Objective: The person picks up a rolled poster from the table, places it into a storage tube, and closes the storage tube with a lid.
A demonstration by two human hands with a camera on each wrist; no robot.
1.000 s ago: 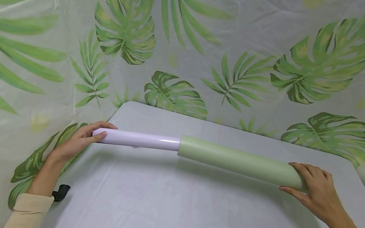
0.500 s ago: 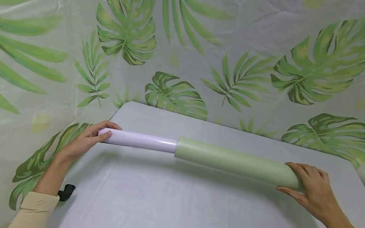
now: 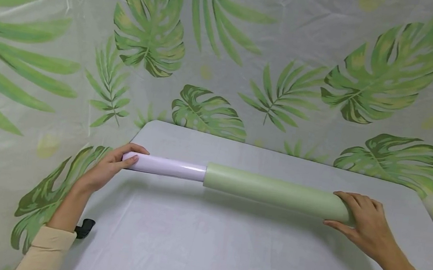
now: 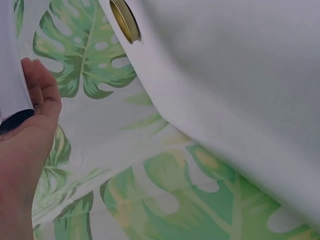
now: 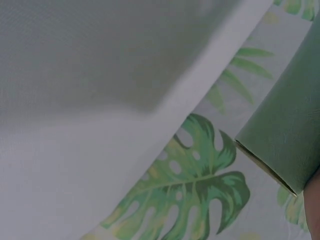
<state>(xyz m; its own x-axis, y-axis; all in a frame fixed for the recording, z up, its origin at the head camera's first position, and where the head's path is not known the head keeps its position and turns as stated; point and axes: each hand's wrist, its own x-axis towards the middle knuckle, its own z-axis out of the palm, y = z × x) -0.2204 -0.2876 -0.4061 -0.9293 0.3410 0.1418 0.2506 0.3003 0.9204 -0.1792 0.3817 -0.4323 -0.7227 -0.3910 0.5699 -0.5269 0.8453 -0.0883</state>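
Observation:
A glossy lavender tube (image 3: 167, 167) runs into the near end of a wider pale green tube (image 3: 267, 189), both raised over the white table. My left hand (image 3: 102, 172) grips the lavender tube's outer left end, thumb on the near side and fingers over the top. At the far right end of the green tube, my right hand (image 3: 369, 226) holds it between thumb and fingers. The left wrist view shows the lavender tube's dark end opening at the palm. In the right wrist view the green tube's (image 5: 282, 122) thin-walled end shows beside the hand. The overlapped lavender part is hidden.
The white table (image 3: 205, 252) has rounded corners and meets a leaf-printed sheet (image 3: 216, 71) at its back edge. A gold-coloured ring (image 4: 125, 21) shows near the table edge in the left wrist view. Black wrist-mounted pieces (image 3: 85, 228) show beside each forearm.
My left hand has moved right and my right hand slightly left. Less of the lavender tube shows, more of it being inside the green tube, whose left end has shifted left.

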